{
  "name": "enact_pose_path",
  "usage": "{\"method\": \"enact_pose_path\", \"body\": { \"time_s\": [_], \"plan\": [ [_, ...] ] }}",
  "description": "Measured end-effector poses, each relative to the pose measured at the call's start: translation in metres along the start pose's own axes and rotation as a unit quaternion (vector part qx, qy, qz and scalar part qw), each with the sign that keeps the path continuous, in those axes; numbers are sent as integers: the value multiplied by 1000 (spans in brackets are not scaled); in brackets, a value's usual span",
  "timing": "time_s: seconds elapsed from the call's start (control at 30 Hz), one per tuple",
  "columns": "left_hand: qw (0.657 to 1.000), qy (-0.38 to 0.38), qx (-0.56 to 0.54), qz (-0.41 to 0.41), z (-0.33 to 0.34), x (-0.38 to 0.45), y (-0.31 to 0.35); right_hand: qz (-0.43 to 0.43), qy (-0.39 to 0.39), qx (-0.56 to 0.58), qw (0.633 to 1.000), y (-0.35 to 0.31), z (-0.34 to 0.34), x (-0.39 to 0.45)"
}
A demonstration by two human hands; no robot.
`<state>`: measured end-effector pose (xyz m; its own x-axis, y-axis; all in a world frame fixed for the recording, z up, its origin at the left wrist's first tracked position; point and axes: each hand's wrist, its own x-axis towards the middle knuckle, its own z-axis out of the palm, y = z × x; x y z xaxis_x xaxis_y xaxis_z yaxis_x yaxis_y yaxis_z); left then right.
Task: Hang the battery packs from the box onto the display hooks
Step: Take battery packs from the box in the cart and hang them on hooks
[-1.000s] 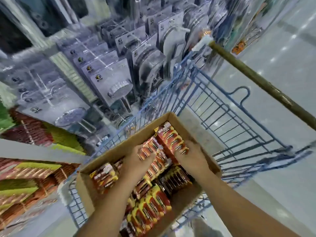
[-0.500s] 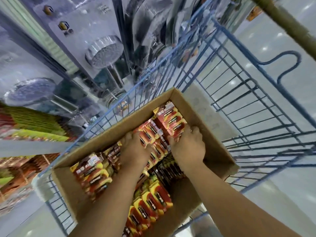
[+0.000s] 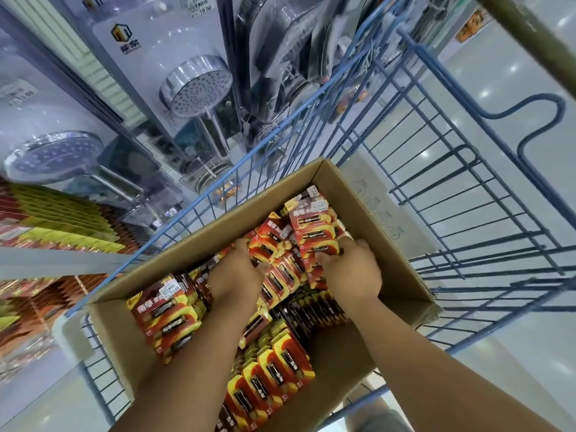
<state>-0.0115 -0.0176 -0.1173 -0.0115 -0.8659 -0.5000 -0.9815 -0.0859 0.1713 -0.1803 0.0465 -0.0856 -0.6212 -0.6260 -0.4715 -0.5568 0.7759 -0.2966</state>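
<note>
An open cardboard box [image 3: 367, 210] sits in a blue wire cart [image 3: 452, 169] and holds several rows of red and yellow battery packs [image 3: 274, 372]. Both my hands are down inside the box at its far half. My left hand [image 3: 233, 275] curls its fingers over the left side of a bunch of packs [image 3: 311, 232]. My right hand [image 3: 353, 269] grips the right side of the same bunch, with the thumb pressed on the pack faces. More battery packs hang on the display [image 3: 53, 219] at the left.
Shower heads in clear blister packs [image 3: 196, 85] hang on the display above the cart's far left side. A brown pole [image 3: 530, 39] crosses the top right corner. The right part of the cart basket holds nothing, and shiny floor [image 3: 514, 76] lies beyond it.
The view has dropped closer to the box. Both hands stayed in the box and closed in on the bunch of packs at its far half.
</note>
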Motion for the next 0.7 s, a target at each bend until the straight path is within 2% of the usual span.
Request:
{"method": "enact_pose_path", "body": {
  "time_s": [0.07,0.17,0.27,0.33,0.5,0.57,0.63,0.7],
  "plan": [
    [994,-51,-93,-14,0,3,-6,4,-24,58,998,2,-4,0],
    [938,-146,-311,-52,-9,-3,-13,20,-75,147,986,3,-14,-2],
    [889,-185,-415,-55,-24,-24,-18,40,-174,319,931,4,-35,-10],
    [870,-176,-456,-59,-36,-42,-22,41,-229,372,899,7,-51,-19],
    [816,-122,-561,-68,-81,-95,-30,-20,-301,415,858,-5,-94,-53],
    [798,-82,-595,-47,-102,-122,-36,-54,-319,435,840,-16,-112,-71],
    [797,-30,-603,-29,-122,-153,-44,-99,-328,453,823,-27,-127,-92],
    [783,17,-621,-24,-141,-187,-54,-137,-330,450,819,-38,-141,-117]
  ]
}}
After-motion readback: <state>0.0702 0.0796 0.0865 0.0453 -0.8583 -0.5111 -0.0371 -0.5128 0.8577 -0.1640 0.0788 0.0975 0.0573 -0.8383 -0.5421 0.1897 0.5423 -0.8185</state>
